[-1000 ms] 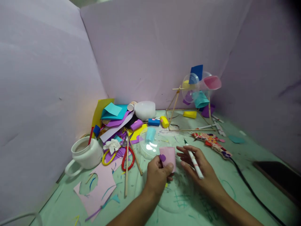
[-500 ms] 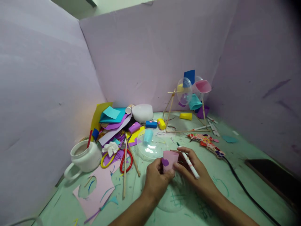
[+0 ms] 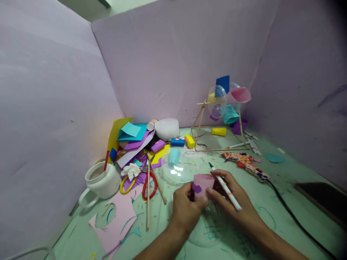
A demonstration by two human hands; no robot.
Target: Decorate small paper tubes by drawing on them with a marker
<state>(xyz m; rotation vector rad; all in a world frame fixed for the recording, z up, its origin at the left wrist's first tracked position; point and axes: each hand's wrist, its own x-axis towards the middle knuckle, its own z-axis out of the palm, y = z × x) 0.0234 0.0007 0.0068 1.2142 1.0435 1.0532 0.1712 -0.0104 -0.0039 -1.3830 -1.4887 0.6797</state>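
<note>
Pink cup (image 3: 206, 183): flared, purple heart (image 3: 197, 189)
Left hand (image 3: 186, 209): you pinch the cup
Right hand (image 3: 241, 198): fingers curl round your marker (image 3: 226, 190) (green-tipped!)

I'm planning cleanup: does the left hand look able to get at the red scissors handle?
Probably not: the left hand holds the pink cup, and a wooden stick crosses the red handle.

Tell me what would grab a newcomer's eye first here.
Probably the wheel-like cluster of bright cups and clear discs, raised on a stick frame at back right. Next, the pink cup with its purple heart, held in the left fingers at front centre, beside the white marker in the right fingers.
</note>
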